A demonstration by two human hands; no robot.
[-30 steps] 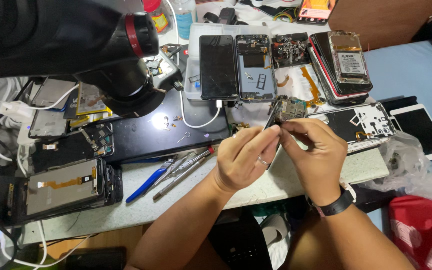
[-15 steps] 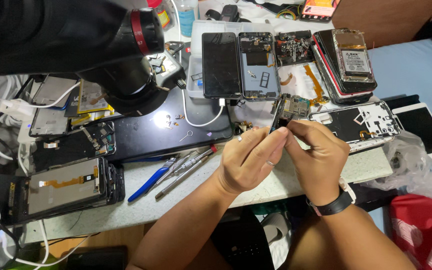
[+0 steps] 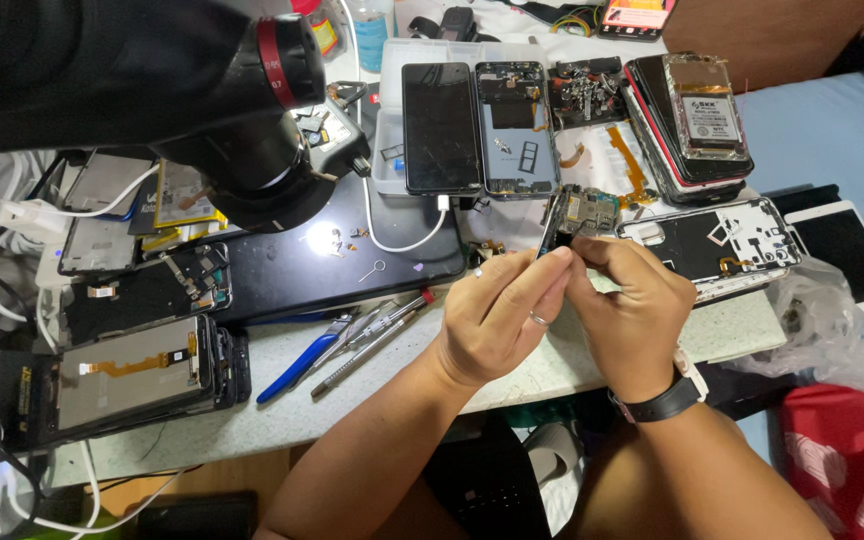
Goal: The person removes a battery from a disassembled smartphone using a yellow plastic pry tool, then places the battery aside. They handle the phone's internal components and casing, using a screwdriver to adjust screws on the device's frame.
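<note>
Circuit board (image 3: pixel 580 212) pinched between left hand (image 3: pixel 500 318) and right hand (image 3: pixel 630 312).

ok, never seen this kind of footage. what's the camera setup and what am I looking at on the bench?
There is one camera, worn on a person's head and looking down at their own bare hands; no robot is involved. The left hand and right hand meet over the bench edge and together pinch a small circuit board with a dark strip beside it. The white worktop is crowded with opened phones: two lie in a clear tray, a stack sits at the far right, and a white frame lies by the right hand. Blue-handled pliers and tweezers lie near the left hand. The large dark shape at upper left looks like a microscope head.
</note>
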